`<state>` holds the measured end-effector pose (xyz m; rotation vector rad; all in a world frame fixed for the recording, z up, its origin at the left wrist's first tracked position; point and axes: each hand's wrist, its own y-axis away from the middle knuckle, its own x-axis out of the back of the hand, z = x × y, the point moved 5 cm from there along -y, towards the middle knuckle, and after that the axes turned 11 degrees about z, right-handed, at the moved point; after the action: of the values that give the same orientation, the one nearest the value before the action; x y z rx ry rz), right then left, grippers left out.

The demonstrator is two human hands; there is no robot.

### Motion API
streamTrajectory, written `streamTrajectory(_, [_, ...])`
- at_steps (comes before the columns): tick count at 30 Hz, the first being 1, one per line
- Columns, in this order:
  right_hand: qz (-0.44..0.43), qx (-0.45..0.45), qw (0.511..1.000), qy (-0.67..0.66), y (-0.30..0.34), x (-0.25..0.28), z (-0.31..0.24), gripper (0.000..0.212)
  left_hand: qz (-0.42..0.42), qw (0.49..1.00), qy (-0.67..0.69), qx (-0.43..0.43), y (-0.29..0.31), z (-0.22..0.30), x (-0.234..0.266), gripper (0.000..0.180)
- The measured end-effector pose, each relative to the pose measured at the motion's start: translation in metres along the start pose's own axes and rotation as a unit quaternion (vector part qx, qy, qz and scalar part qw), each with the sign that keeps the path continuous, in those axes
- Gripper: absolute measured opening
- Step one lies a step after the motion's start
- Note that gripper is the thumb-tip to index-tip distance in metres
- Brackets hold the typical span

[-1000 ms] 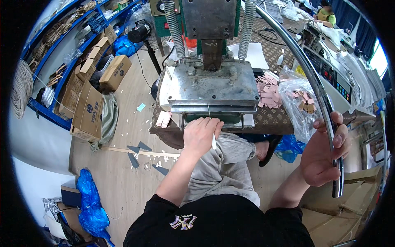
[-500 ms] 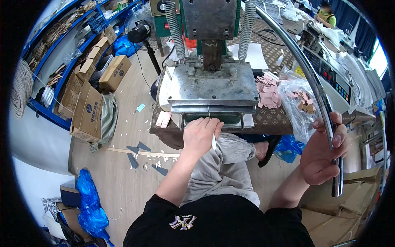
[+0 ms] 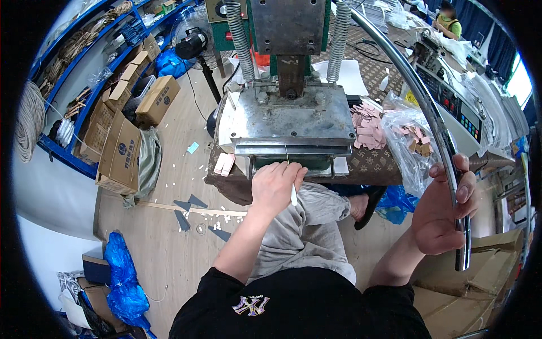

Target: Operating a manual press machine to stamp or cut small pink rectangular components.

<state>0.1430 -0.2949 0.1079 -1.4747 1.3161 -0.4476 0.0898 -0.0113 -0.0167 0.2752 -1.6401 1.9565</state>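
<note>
A metal press (image 3: 289, 116) with two springs and a flat steel plate stands on a small table in front of me. My left hand (image 3: 274, 183) reaches under the front edge of the plate, its fingers closed on a thin white stick (image 3: 293, 195). My right hand (image 3: 443, 212) is wrapped around the lower end of the long curved chrome lever (image 3: 435, 121) that arcs up to the press. A pile of small pink tags (image 3: 368, 125) lies on the table right of the plate.
A clear plastic bag of tags (image 3: 409, 144) sits by the lever. Cardboard boxes (image 3: 121, 152) and blue shelving (image 3: 84, 107) stand at left, a black fan (image 3: 192, 44) behind. Blue bags (image 3: 121, 282) lie on the littered wooden floor. Another person (image 3: 449, 17) works far back right.
</note>
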Motion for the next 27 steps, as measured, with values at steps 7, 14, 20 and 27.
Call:
streamTrajectory(7, [-0.011,0.014,0.999,0.031,-0.0006,-0.0001,0.0004,0.049,0.011,1.000,-0.012,-0.006,-0.0003,0.0000,-0.0002,0.018])
streamTrajectory(14, [-0.007,0.000,1.000,0.006,-0.0005,0.0000,-0.0007,0.045,-0.002,1.000,0.006,0.001,0.0005,-0.0012,-0.0009,0.010])
streamTrajectory(20, [-0.014,0.003,1.000,0.012,-0.0013,0.0003,-0.0007,0.045,-0.003,1.000,0.002,0.003,0.0010,-0.0014,-0.0013,0.010])
streamTrajectory(27, [-0.003,0.002,1.000,0.002,-0.0002,0.0016,0.0001,0.050,0.001,1.000,0.003,0.000,0.0006,-0.0007,-0.0008,0.010])
